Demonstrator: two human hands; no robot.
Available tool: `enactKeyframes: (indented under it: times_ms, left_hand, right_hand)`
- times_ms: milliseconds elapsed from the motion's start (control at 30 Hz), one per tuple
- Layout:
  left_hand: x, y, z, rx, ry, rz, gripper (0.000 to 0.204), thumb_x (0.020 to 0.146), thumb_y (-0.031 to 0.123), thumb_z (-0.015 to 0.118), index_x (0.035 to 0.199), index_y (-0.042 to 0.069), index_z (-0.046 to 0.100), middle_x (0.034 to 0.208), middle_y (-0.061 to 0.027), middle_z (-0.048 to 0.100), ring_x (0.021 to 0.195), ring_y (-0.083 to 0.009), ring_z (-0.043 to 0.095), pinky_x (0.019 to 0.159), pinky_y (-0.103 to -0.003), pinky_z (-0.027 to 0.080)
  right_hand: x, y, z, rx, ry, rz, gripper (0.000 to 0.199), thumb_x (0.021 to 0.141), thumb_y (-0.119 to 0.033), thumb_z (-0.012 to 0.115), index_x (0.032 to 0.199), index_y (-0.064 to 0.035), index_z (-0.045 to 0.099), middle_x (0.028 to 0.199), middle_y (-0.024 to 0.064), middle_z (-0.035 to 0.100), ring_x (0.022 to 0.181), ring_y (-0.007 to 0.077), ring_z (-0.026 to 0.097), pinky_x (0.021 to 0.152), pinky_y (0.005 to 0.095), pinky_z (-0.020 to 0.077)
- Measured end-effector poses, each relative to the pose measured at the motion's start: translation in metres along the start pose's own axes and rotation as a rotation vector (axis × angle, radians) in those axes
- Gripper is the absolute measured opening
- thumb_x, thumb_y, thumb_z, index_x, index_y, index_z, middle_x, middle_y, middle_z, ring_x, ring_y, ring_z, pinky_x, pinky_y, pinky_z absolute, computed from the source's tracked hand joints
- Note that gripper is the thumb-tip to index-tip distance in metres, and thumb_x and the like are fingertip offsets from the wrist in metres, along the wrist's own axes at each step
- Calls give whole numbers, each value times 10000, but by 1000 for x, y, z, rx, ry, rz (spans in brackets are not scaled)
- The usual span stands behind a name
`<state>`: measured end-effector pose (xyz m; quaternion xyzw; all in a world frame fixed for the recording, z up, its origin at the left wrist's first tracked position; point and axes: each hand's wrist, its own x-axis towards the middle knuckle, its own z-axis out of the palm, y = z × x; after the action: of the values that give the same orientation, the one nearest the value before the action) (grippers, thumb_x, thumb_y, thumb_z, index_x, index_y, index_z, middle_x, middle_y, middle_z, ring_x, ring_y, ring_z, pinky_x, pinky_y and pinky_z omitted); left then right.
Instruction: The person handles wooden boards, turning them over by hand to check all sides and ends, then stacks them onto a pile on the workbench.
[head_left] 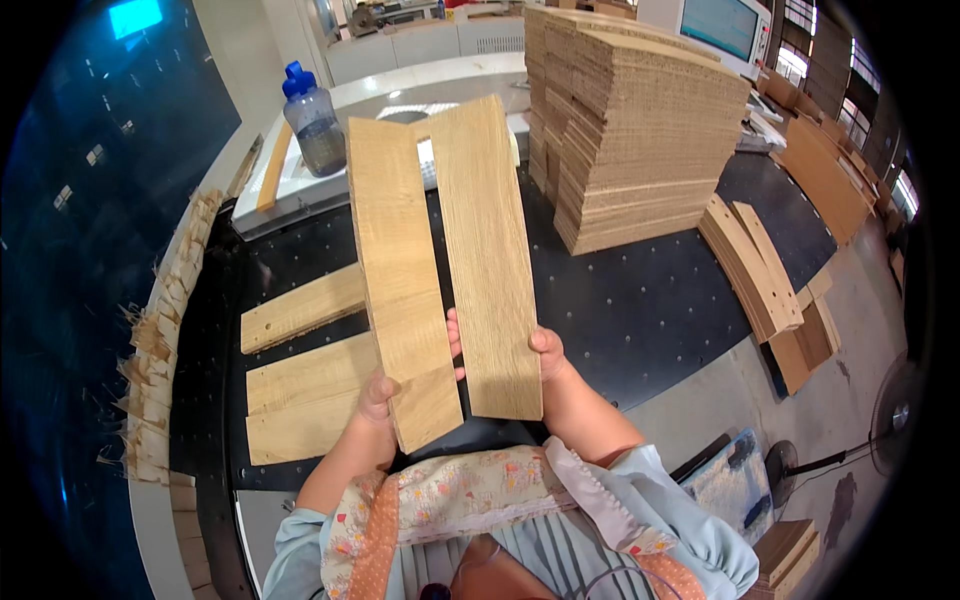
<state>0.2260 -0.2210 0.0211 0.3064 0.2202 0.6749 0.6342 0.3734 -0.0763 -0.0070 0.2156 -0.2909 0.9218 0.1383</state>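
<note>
Two long wood-grain boards stand tilted up in front of me, a narrow gap between them over most of their length. My left hand [378, 396] is closed on the left board [400, 260], its thumb on the near outer edge. The right board [490, 260] is gripped by my right hand [547, 350], thumb on the front face and fingertips showing in the gap. At the far end the two boards come close together; whether they touch is hard to make out. Partly behind the left board, more wooden boards [305, 395] and a narrower drilled strip [300, 315] lie on the black table.
A tall stack of boards [650, 150] stands at the back of the black dotted table [620, 310]. Drilled strips [750, 270] overhang its right edge. A blue-capped bottle [318, 130] sits on a white surface behind. A fan [890, 415] and a monitor [718, 25] are at the right.
</note>
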Motion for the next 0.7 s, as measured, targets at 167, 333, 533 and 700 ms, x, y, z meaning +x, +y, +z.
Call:
enactKeyframes:
  times_ms: [167, 333, 533, 700]
  left_hand:
    - [7, 0, 3, -5, -18, 21, 1081, 547, 389, 851, 1373, -28, 292, 1343, -146, 431, 1234, -249, 441, 1000, -388, 400]
    - [10, 0, 6, -8, -10, 30, 1046, 569, 356, 845, 1367, -38, 295, 1317, -166, 449, 1201, -262, 472, 996, -378, 409]
    - [16, 3, 10, -10, -14, 56, 1014, 570, 332, 846, 1356, -33, 317, 1294, -153, 474, 1187, -268, 484, 987, -402, 419]
    - [15, 4, 1, 17, 7, 70, 995, 568, 343, 849, 1343, -25, 346, 1280, -145, 491, 1184, -272, 486, 981, -412, 424]
  right_hand:
    - [-2, 3, -1, 11, 88, -45, 863, 695, -282, 715, 1363, 43, 276, 1287, 209, 447, 1144, 317, 505, 928, 458, 454]
    - [0, 1, 10, -82, 187, -112, 820, 693, -253, 709, 1351, 18, 301, 1276, 188, 467, 1107, 296, 538, 880, 419, 496]
    - [10, -3, 15, -160, 202, -140, 826, 679, -234, 715, 1352, 1, 297, 1263, 165, 486, 1129, 272, 521, 942, 428, 446]
    - [16, -4, 24, -235, 258, -153, 849, 672, -230, 727, 1361, -6, 286, 1271, 156, 478, 1164, 262, 493, 975, 411, 412]
